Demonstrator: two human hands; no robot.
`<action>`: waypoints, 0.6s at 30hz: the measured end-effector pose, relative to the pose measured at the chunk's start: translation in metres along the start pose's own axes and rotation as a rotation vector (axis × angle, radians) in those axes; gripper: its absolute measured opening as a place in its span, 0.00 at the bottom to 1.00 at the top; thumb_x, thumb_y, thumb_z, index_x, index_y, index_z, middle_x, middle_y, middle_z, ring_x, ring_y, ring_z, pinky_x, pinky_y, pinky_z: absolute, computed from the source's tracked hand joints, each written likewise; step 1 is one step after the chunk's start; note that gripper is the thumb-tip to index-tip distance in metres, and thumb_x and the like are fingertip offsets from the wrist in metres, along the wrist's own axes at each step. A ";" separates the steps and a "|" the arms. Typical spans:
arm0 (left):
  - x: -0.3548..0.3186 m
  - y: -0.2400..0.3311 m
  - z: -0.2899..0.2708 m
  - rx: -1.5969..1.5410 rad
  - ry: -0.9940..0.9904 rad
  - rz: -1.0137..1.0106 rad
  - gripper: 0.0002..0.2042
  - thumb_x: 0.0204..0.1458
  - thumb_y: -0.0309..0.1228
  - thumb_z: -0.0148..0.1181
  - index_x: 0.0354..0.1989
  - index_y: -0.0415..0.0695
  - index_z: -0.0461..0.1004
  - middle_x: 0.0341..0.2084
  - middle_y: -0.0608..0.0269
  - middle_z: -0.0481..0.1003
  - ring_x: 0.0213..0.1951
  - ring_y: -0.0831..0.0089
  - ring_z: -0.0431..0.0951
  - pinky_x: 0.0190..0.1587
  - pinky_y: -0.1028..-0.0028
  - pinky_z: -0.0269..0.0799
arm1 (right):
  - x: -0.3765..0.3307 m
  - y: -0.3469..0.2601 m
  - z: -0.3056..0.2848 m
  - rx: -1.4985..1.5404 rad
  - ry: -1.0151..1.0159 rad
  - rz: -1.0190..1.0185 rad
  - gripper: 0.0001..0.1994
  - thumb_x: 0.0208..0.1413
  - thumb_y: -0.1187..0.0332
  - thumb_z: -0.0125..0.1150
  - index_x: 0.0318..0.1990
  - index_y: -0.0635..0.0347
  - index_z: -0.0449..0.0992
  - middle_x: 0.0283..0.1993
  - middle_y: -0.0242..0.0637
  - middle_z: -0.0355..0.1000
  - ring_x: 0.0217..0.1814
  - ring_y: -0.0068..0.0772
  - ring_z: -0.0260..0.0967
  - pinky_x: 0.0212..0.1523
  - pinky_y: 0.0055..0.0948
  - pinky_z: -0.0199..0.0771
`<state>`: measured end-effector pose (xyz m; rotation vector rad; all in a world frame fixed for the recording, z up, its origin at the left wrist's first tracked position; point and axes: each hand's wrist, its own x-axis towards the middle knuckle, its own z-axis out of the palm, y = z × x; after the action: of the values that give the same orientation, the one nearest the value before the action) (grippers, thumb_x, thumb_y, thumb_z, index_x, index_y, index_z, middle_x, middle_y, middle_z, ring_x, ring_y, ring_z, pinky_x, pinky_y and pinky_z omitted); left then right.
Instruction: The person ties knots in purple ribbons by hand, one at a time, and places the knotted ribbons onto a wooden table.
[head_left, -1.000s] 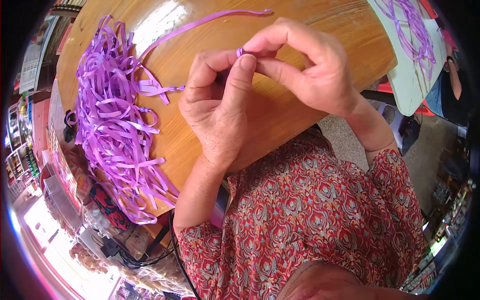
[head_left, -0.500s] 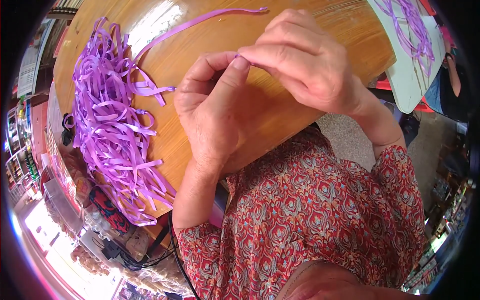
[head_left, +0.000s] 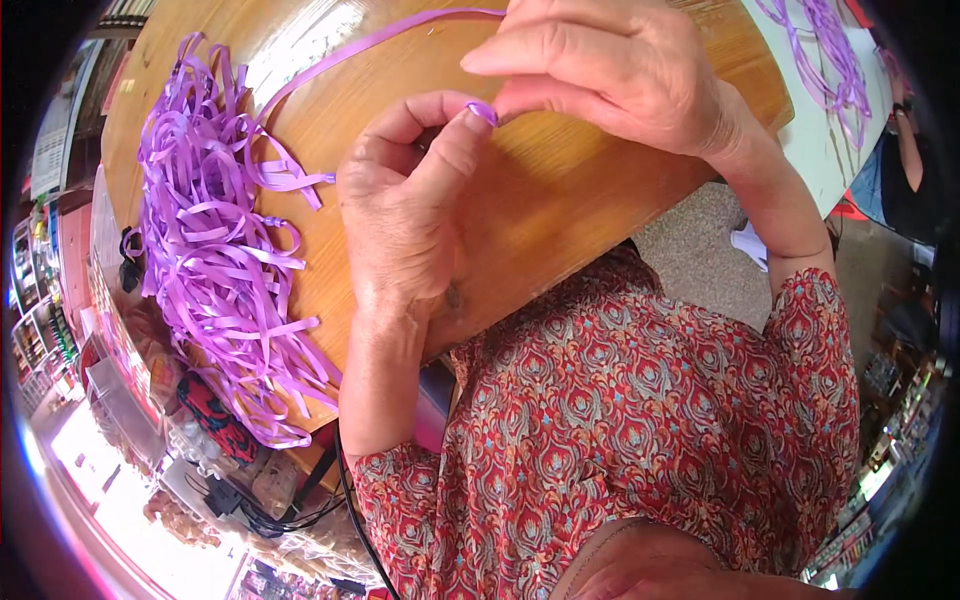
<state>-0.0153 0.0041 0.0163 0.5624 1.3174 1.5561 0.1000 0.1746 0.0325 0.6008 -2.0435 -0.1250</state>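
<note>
My left hand [head_left: 405,205] is closed, its thumb and index finger pinching a small shiny purple ribbon loop [head_left: 482,112]. Right beside that loop, my right hand [head_left: 615,80] has its index finger stretched out, apart from the finger or thumb below it, which reaches the loop's edge. Whether it touches the loop is hard to tell. A large tangled heap of purple ribbons [head_left: 215,230] lies left of my left hand. One long ribbon strand [head_left: 370,40] runs from the heap across the table and passes behind my right hand.
The wooden table [head_left: 560,210] has a curved edge near my body. More purple ribbons [head_left: 830,60] lie on a pale table [head_left: 815,165] at the far right, where another person's arm [head_left: 908,150] shows. Bags and black cables [head_left: 270,525] crowd the lower left.
My right hand's fingertips have parted from their pinch at my left fingertips, and the hand has shifted slightly upward. More of the purple loop now shows. My left hand has moved slightly left.
</note>
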 end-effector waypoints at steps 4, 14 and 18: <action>0.001 -0.004 0.003 -0.039 0.107 0.064 0.05 0.50 0.24 0.61 0.34 0.37 0.74 0.27 0.72 0.73 0.29 0.87 0.68 0.32 0.87 0.62 | -0.002 -0.020 0.009 0.472 0.108 0.547 0.09 0.42 0.76 0.67 0.34 0.63 0.77 0.29 0.37 0.70 0.29 0.36 0.67 0.30 0.27 0.66; -0.001 -0.004 0.006 0.066 0.093 0.171 0.03 0.51 0.22 0.60 0.34 0.37 0.74 0.28 0.71 0.72 0.30 0.87 0.68 0.33 0.86 0.64 | -0.002 -0.046 0.010 0.683 0.056 1.044 0.03 0.48 0.73 0.62 0.29 0.61 0.75 0.27 0.32 0.72 0.32 0.23 0.71 0.36 0.22 0.70; 0.000 -0.008 0.005 0.056 0.030 0.266 0.04 0.50 0.20 0.59 0.34 0.37 0.74 0.29 0.71 0.71 0.32 0.86 0.68 0.35 0.86 0.64 | -0.002 -0.044 0.009 1.112 0.091 1.338 0.05 0.50 0.71 0.61 0.30 0.63 0.75 0.28 0.28 0.73 0.33 0.15 0.68 0.36 0.19 0.68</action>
<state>-0.0083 0.0057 0.0101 0.7777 1.3548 1.7521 0.1100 0.1359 0.0118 -0.2616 -1.8765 1.8203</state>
